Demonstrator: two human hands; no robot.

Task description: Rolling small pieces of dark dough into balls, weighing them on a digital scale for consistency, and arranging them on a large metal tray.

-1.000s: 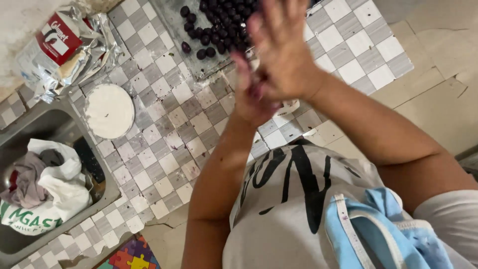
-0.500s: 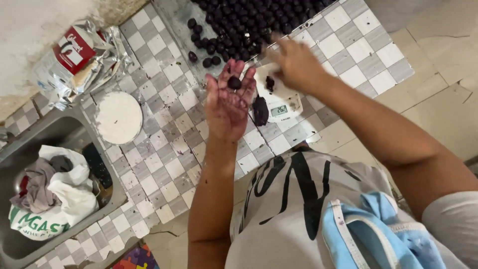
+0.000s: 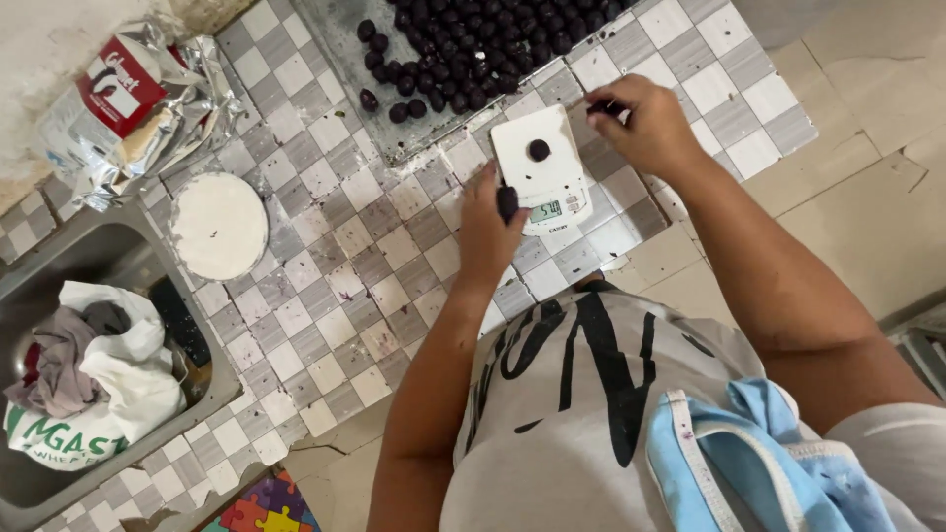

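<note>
I see the left hand (image 3: 490,229) pinching a dark lump (image 3: 506,202), long axis near-far, beside the white scale (image 3: 542,167); right hand (image 3: 642,123) pinches a dark bit (image 3: 603,109).

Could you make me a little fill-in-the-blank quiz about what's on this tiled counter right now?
1. One dark ball sits on the white kitchen ____.
2. The left hand holds a dark ____ of dough.
3. The tray above the right hand is full of dark ____.
4. The round white lid lies beside the ____.

Missing words: scale; lump; balls; sink
</note>
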